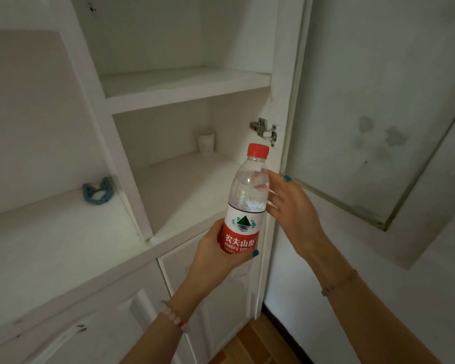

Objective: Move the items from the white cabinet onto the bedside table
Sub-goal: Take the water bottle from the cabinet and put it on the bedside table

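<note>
We've got the bottle (243, 203) upright, out in front of the cabinet (187, 88). The left hand (218, 256) has its grip curled round the lower label. The right hand (292, 206) lies straight-fingered by the clear top part, holding nothing.

Risk, we reckon: that low one-hand hold could let it tip or slip, or it bumps the open door (378, 101) at 2 o'clock.

Count: one bottle, one cup (206, 143) at 11 o'clock, one blue thing (97, 191) at 9.

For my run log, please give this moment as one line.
left hand: holds water bottle by label | right hand: open, at bottle's upper part | paper cup: on cabinet shelf
</note>
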